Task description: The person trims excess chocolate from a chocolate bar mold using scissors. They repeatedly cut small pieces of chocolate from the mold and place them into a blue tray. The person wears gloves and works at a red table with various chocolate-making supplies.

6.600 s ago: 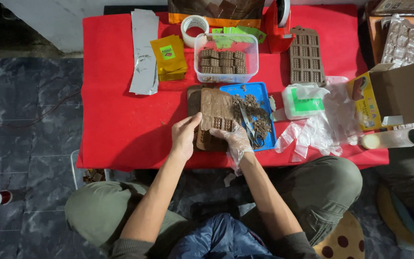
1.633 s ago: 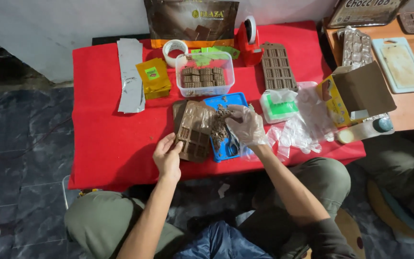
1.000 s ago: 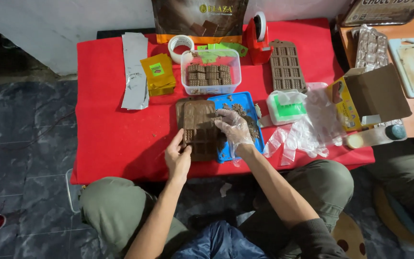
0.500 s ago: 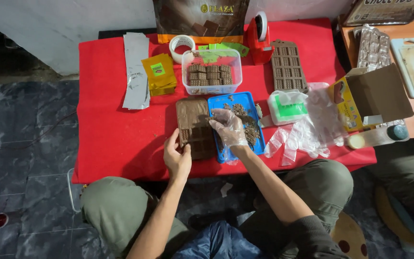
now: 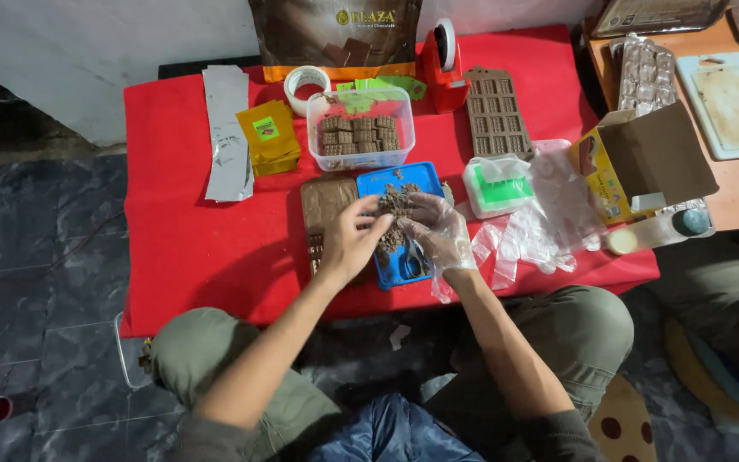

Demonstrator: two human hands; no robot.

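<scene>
While over blue tray [image 5: 373,183], both hands (left [image 5: 351,243] bare, right [image 5: 436,231] gloved) pinch chocolate piece [image 5: 395,204].

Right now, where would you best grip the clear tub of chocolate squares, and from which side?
Grip the clear tub by its two long side walls, from above. Its open top and raised rim are free, while tape roll and blue tray crowd its far and near ends.
</scene>
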